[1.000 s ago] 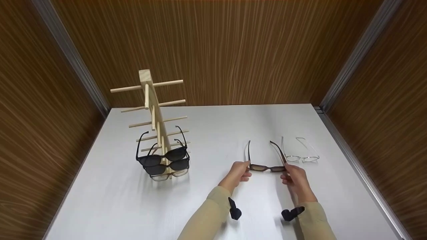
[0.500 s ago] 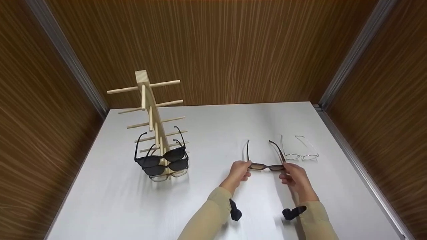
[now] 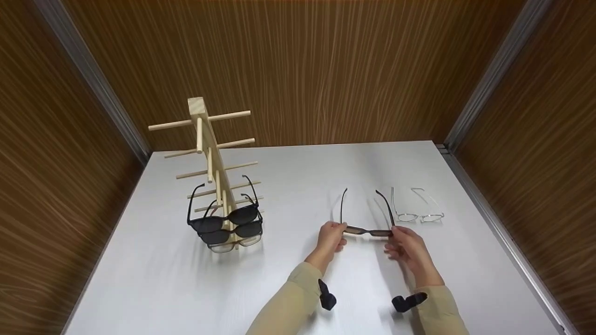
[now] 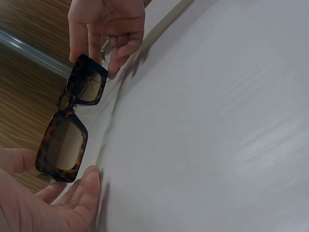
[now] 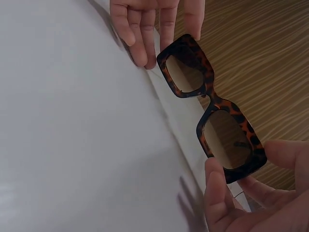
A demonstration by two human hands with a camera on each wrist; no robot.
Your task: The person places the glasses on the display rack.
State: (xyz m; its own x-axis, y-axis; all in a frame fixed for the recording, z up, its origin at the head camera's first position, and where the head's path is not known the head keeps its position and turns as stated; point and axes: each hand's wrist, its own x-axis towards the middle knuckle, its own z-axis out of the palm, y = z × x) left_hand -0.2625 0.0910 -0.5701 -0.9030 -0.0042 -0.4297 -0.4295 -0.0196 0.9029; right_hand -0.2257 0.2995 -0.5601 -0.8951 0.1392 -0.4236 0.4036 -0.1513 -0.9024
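Observation:
Tortoiseshell sunglasses (image 3: 368, 232) with brown lenses are held level between my two hands, temples unfolded and pointing away from me. At the left hinge my left hand (image 3: 331, 239) pinches the frame between thumb and fingers. My right hand (image 3: 411, 249) pinches the opposite corner in the same way. Both wrist views show the tortoiseshell front (image 4: 71, 104) up close, with thumb and fingertips at its outer ends. Just beyond my right hand, clear eyeglasses (image 3: 421, 217) with a thin frame lie on the white table (image 3: 298, 186), temples open.
A wooden display stand (image 3: 209, 135) with several pegs rises at the left. On its lower pegs hang black sunglasses (image 3: 226, 220), a second dark pair (image 3: 233, 232) and clear-lensed eyeglasses (image 3: 235, 244). Wood-grain panels (image 3: 298, 70) enclose the table at the back and sides.
The tortoiseshell sunglasses have risen slightly and shifted a little left with both hands. Their temples now tip higher, and their shadow stands farther from them on the table.

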